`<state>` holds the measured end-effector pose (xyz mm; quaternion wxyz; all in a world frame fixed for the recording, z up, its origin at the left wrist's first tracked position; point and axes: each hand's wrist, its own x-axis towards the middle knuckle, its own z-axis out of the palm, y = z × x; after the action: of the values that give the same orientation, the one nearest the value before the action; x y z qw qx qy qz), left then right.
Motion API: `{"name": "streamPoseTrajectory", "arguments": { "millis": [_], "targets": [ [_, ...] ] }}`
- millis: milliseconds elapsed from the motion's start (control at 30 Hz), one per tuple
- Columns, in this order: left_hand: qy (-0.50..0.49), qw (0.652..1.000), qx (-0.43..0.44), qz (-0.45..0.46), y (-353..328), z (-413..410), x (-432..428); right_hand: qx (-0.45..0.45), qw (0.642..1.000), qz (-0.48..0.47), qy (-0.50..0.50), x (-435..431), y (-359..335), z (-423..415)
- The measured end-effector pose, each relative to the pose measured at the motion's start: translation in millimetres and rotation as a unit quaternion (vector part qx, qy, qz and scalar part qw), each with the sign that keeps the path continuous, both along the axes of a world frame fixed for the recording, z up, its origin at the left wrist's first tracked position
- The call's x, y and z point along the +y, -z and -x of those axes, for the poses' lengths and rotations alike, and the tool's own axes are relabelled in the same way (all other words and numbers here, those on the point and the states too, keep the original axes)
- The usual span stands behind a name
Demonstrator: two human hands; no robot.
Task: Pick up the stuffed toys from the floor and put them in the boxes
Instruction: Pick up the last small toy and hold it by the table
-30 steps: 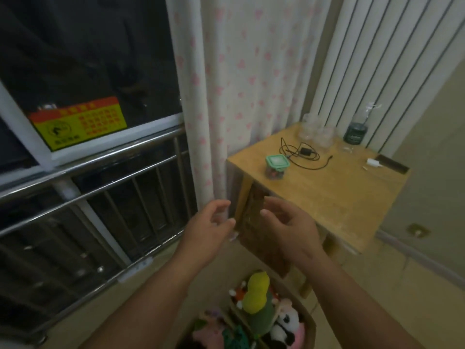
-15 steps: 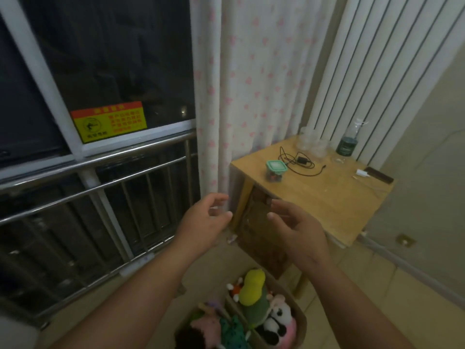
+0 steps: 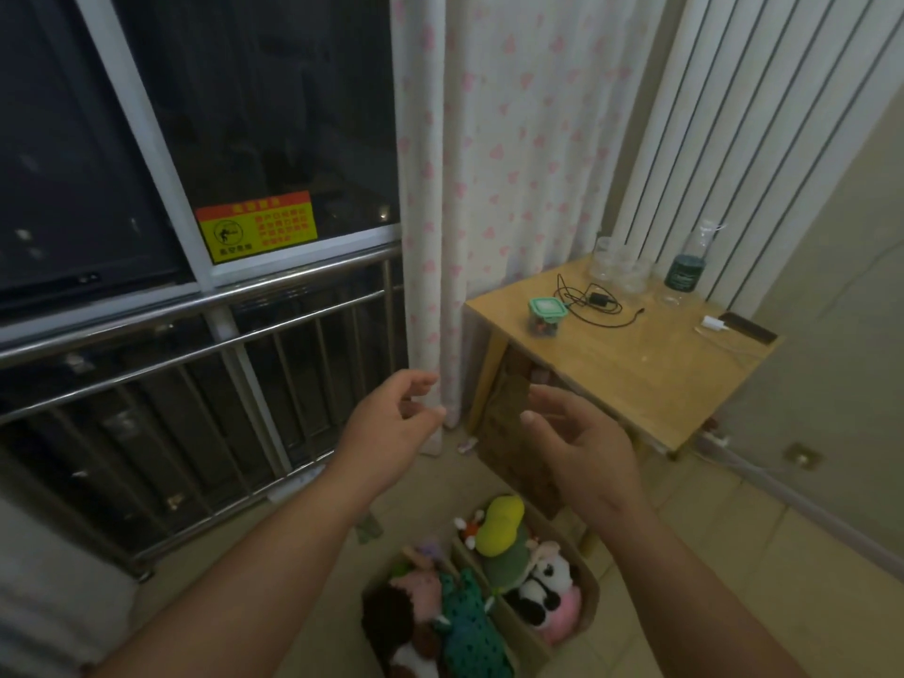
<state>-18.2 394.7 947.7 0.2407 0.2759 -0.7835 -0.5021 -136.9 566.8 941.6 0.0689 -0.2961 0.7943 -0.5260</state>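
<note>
Both hands are hovering empty: our left hand (image 3: 391,423) is hanging loosely curled, our right hand (image 3: 582,447) is holding its fingers (image 3: 548,398) relaxed and apart. Well below the fingers, stuffed toys (image 3: 543,587) are lying piled in the boxes (image 3: 531,643). We're judging them light, soft and squashy, so we're reckoning a grab round any body will hold.

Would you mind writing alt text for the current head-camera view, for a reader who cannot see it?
The person's left hand and right hand, both empty with relaxed fingers, hover above two boxes full of stuffed toys on the floor. Behind them are a small wooden table, a pink-patterned curtain and a dark window.
</note>
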Motion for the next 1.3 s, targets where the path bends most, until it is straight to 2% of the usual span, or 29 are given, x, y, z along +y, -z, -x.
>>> {"name": "streamPoseTrajectory", "arguments": {
  "millis": [267, 767, 967, 1300],
  "targets": [
    [0.013, 1.000, 0.010, -0.002, 4.3, -8.5, -39.2, 0.009, 0.999, -0.010, 0.030, -23.6, 2.0, -13.2],
    [0.031, 0.999, -0.011, -0.002, 18.6, -73.1, -178.8, -0.001, 0.998, -0.013, 0.067, -162.0, 16.4, -75.7],
    [0.056, 0.998, -0.025, -0.013, 29.9, -68.1, -194.6, -0.028, 0.996, -0.032, 0.077, -175.4, 30.9, -84.6],
    [0.061, 0.998, -0.014, -0.021, 27.7, -26.6, -199.5, -0.002, 0.997, -0.036, 0.068, -190.3, 21.7, -39.2]
  ]
}}
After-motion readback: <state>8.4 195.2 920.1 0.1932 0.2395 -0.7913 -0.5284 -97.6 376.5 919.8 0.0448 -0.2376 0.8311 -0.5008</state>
